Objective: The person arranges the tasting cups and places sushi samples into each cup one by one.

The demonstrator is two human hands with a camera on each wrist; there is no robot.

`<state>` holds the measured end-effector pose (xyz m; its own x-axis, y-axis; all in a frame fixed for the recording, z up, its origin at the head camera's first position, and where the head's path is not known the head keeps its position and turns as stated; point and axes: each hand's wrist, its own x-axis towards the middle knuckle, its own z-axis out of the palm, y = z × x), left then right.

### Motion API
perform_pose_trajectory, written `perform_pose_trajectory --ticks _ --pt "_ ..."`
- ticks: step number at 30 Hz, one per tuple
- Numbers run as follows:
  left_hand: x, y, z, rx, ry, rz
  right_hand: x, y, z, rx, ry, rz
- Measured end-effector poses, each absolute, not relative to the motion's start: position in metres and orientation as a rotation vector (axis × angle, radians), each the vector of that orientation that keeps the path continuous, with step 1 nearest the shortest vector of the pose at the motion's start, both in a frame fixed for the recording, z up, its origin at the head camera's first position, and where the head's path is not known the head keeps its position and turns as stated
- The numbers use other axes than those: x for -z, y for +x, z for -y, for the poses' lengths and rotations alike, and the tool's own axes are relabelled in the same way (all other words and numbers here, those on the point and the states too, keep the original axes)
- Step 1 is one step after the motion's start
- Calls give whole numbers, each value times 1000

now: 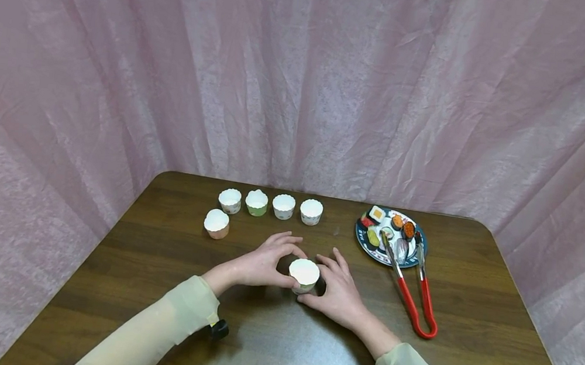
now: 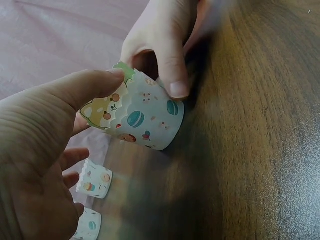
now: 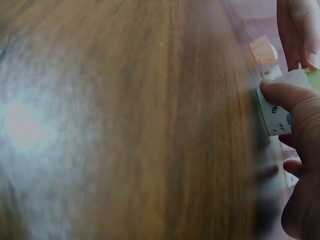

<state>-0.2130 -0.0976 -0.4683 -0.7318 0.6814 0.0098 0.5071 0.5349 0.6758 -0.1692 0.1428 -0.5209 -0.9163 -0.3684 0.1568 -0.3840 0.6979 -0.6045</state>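
Observation:
Two nested paper baking cups are between my hands at the middle of the table. The inner cup, green and yellow with a bear face, sticks up out of a white cup printed with macarons. My left hand pinches the inner cup near its rim, thumb on the near side. Low on the white cup's side, the thumb of my right hand presses while its fingers curve round the far side. The inner cup's lower part is hidden.
Several paper cups form a row along the back, with an orange cup in front at left. At right, a dark-rimmed plate bears sushi pieces. Red-handled tongs lie partly across it.

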Motion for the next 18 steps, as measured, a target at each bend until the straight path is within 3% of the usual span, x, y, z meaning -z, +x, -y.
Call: perform_pose_trajectory --ticks 18 --pt "446 -211 106 -1098 962 -2564 520 -169 -136 -983 609 2882"
